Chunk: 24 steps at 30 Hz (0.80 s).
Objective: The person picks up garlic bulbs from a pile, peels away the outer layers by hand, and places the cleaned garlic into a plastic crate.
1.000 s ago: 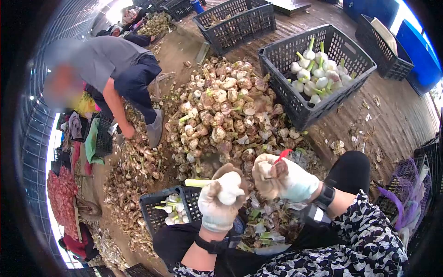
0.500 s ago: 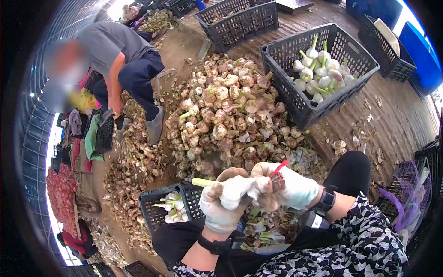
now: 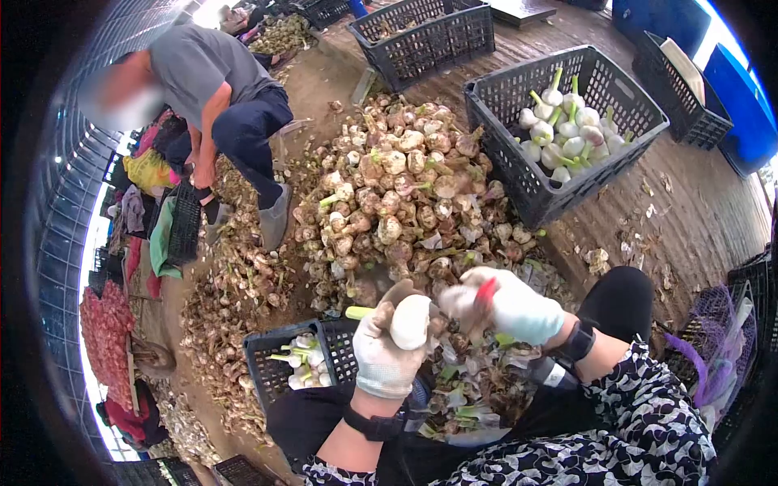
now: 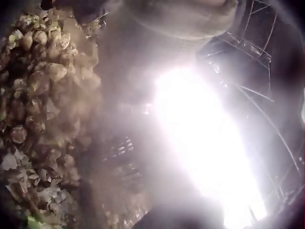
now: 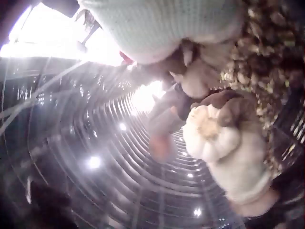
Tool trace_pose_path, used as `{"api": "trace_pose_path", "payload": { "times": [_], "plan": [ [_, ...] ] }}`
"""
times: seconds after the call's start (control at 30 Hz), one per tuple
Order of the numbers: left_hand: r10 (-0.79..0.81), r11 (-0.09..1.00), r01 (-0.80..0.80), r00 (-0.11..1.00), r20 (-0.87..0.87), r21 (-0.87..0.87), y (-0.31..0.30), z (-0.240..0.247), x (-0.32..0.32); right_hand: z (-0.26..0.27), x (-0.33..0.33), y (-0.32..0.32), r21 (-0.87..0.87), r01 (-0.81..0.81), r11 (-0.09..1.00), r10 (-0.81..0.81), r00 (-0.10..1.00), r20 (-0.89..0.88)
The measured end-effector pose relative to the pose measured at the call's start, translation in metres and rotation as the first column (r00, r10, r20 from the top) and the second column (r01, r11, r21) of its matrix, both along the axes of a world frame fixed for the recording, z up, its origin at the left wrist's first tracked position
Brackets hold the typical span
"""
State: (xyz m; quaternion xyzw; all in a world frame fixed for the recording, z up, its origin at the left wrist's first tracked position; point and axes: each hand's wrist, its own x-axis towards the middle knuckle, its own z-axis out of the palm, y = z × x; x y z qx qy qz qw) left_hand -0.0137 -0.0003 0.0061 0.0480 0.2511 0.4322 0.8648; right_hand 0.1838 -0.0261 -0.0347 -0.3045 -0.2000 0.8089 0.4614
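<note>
My gloved left hand (image 3: 385, 356) grips a white garlic bulb (image 3: 412, 322), its green stem poking out to the left. In the right wrist view the root end of the garlic bulb (image 5: 209, 132) faces out, with its cloves showing under smooth white skin. Just right of the bulb and apart from it is my gloved right hand (image 3: 519, 309), fingers bent toward it and blurred. A red strip (image 3: 486, 292) shows at its fingers; I cannot tell whether they hold anything. Loose garlic skins (image 3: 478, 389) lie below both hands.
A big heap of unpeeled garlic (image 3: 397, 186) lies ahead. White bulbs sit in a black crate (image 3: 531, 194) at the right and a smaller crate (image 3: 258, 356) beside my left knee. Another person (image 3: 219, 89) bends over garlic at the left. A purple net bag (image 3: 713, 340) lies far right.
My right hand moved in to the bulb, then drew back to the right. The bulb has been turned in my left hand. The other person's head and arms have shifted.
</note>
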Motion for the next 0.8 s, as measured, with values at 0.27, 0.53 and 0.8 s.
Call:
{"api": "trace_pose_path", "payload": {
  "times": [0.27, 0.53, 0.8],
  "plan": [
    [0.175, 0.982, -0.131, 0.897, -0.405, 0.132, 0.006, 0.0, -0.012, 0.019, 0.0, -0.008, 0.387, -0.543, 0.746, -0.267, 0.289, 0.919],
    [0.223, 0.919, -0.135, 0.953, -0.206, 0.371, 0.008, 0.018, -0.008, 0.024, 0.007, 0.03, 0.416, 0.336, 0.845, -0.312, 0.942, -0.128],
    [0.418, 0.873, -0.203, 0.781, -0.465, 0.444, 0.019, 0.044, -0.037, -0.094, -0.041, 0.011, 0.09, -0.731, 0.676, -0.022, 0.103, 0.994]
  ]
}}
